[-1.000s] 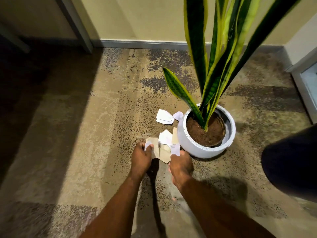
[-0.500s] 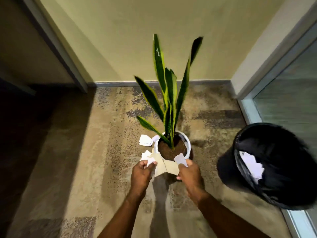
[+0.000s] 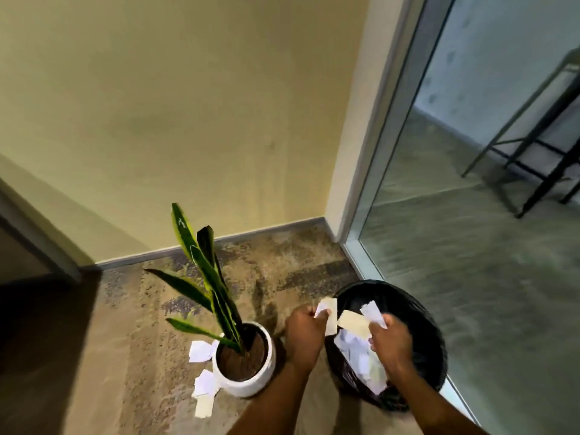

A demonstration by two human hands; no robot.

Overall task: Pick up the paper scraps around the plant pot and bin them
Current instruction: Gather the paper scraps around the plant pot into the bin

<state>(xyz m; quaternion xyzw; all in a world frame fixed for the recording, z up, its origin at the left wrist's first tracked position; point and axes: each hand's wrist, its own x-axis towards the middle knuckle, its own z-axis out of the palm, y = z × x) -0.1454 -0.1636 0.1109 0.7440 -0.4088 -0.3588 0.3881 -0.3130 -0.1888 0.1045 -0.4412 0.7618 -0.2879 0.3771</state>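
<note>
We've swung from the pot (image 3: 244, 365) to over the bin (image 3: 417, 312); both hands, left (image 3: 306, 332) and right (image 3: 390, 340), still clenched on scraps (image 3: 353, 320); drop next; floor scraps (image 3: 204, 384) remain.

White and cream paper scraps (image 3: 203, 381) lie left of the white plant pot (image 3: 248, 376), more are held over the black-lined bin (image 3: 417, 321) right of it.

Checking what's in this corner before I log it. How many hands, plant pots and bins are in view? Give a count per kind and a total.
Hands: 2, the left hand and the right hand, each gripping paper scraps
Plant pots: 1, the white plant pot
Bins: 1, the black bin
Total: 4
</note>
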